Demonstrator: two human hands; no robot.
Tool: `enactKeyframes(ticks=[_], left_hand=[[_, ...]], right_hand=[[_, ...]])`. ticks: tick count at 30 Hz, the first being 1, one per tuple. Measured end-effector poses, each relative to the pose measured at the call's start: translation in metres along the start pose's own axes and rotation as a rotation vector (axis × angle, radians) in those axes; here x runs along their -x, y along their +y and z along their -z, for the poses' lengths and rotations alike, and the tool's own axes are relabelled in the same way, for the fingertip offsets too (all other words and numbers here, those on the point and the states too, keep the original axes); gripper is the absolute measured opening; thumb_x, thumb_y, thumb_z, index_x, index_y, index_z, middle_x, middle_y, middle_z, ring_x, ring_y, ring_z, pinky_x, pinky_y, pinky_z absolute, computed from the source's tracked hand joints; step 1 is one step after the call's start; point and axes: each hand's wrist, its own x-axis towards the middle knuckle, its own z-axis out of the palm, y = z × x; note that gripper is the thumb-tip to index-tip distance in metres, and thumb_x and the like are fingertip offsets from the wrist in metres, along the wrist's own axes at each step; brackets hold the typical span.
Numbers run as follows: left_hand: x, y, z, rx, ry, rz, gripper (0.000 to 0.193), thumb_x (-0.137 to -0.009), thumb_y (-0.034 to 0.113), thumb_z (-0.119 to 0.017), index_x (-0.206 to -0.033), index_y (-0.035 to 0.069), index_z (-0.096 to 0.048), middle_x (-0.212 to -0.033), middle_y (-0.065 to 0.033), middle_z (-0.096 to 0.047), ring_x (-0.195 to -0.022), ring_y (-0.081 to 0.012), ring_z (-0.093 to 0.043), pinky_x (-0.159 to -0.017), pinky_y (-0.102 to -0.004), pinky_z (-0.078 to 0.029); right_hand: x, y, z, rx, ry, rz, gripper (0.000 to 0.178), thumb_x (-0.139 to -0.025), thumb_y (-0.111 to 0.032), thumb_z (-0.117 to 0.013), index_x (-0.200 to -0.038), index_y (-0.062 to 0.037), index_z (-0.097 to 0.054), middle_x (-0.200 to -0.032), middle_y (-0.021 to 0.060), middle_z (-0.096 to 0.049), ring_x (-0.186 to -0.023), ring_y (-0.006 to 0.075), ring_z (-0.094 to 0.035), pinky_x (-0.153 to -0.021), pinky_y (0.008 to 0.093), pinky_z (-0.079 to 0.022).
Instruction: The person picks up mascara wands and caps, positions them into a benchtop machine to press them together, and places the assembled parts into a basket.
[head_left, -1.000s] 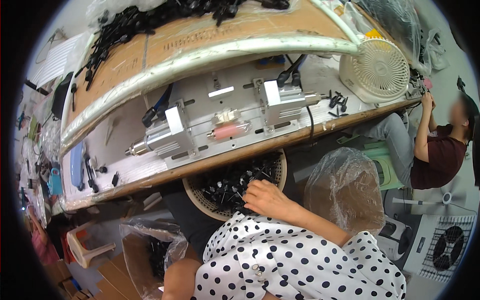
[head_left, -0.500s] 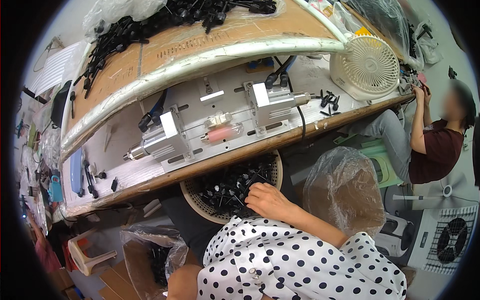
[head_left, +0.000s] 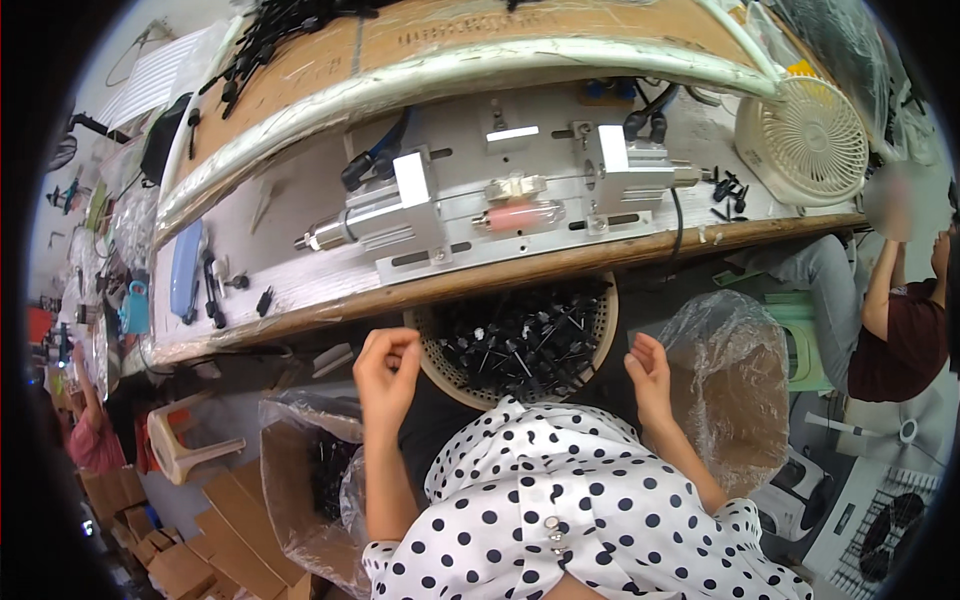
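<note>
Over the left rim of a round cream basket [head_left: 437, 375], my left hand [head_left: 385, 375] is raised with loosely curled fingers, the thumb a little apart from them and nothing visible in it. My right hand [head_left: 650, 378] hovers just off the basket's right side, open, fingers slightly bent and holding nothing I can see. A heap of small black plastic parts with thin stems [head_left: 515, 345] lies in the basket below the bench edge. On the bench beyond stands a metal fixture with two silver blocks [head_left: 395, 220], and a clear tube with a pink core [head_left: 515, 217] lies between them.
A wooden bench edge [head_left: 480, 273] runs across in front of me. Plastic-lined boxes [head_left: 725, 400] flank me on both sides. A white fan [head_left: 808, 140] and several loose black parts [head_left: 730, 195] are at the bench's right; a co-worker [head_left: 900, 330] sits beyond.
My right hand has left the black parts in the basket and moved right. My left hand has risen into view at the basket's left. The whole view has shifted.
</note>
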Motion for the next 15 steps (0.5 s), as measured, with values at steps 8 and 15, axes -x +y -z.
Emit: enactKeyframes(ticks=[8, 15], left_hand=[[-0.022, -0.132, -0.026, -0.338, 0.013, 0.361, 0.042, -0.075, 0.015, -0.068, -0.110, -0.006, -0.057, -0.077, -0.0220, -0.064, -0.070, -0.0302, -0.065, -0.066, -0.0368, -0.049], [0.003, -0.152, -0.032, -0.307, -0.074, 0.363, 0.028, -0.079, 0.009, -0.062, -0.101, 0.000, -0.047, -0.071, -0.0174, -0.062, -0.071, -0.0364, -0.062, -0.068, -0.0421, -0.048]], right_hand=[[0.005, 0.019, -0.015, -0.159, -0.238, -0.356, 0.058, -0.088, -0.004, -0.052, -0.140, -0.0107, -0.027, -0.111, 0.0095, -0.054, -0.092, 0.0146, -0.050, -0.083, 0.0283, -0.040], [0.011, 0.025, -0.025, -0.362, -0.239, -0.365, 0.067, -0.088, 0.000, -0.050, -0.144, -0.0128, -0.016, -0.114, 0.0116, -0.052, -0.096, 0.0164, -0.052, -0.081, 0.0288, -0.043]])
